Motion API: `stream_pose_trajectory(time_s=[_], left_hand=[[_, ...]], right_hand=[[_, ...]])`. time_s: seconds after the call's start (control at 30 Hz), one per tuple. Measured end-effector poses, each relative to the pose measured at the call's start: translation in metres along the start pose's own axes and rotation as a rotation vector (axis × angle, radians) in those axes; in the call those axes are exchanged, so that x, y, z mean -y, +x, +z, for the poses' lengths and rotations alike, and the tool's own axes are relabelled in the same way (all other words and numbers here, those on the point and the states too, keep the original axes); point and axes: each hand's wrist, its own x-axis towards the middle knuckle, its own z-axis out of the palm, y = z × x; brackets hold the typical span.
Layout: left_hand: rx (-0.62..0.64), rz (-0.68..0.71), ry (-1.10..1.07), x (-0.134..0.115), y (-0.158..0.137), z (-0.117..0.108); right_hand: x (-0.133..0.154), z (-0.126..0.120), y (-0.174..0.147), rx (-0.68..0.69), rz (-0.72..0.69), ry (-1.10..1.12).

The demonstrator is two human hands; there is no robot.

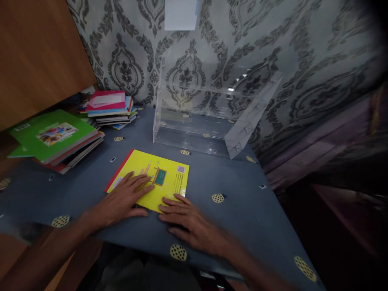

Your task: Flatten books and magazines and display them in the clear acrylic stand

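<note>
Yellow book (168, 188): red edge strip, green chalkboard print. Tablecloth (236, 218): slate blue, black-spotted yellow pineapples. Wallpaper (209, 52): pale grey, dark damask. Near book stack (59, 139): green-topped. Far stack (106, 103): magenta-topped.

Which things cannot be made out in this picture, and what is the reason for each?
Head view, small print on the yellow book: too small to read.
Head view, part of that book: hidden under the left hand and right hand.
Head view, most of the books under the green book: hidden by it.
Head view, top of the white rectangle on the wall: cut off by the upper edge.
</note>
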Motion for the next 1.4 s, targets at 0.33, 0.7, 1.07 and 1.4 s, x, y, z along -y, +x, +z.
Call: stream_pose_trajectory(time_s=[0.33,0.7,1.07,1.4], left_hand=[[-0.188,0.144,0.305,-0.011,0.002,0.002],[-0.166,-0.157,0.006,-0.012,0.02,-0.005],[-0.146,-0.499,-0.559,-0.025,0.029,-0.047],[-0.363,-0.962,-1.445,-0.029,0.029,-0.059]], right_hand=[[-0.009,0.007,-0.002,-0.097,0.026,0.009],[-0.042,-0.011,0.007,-0.301,0.097,-0.065],[-0.071,-0.028,0.012,-0.362,0.05,-0.023],[-0.053,-0.027,0.028,-0.661,0.233,0.936]])
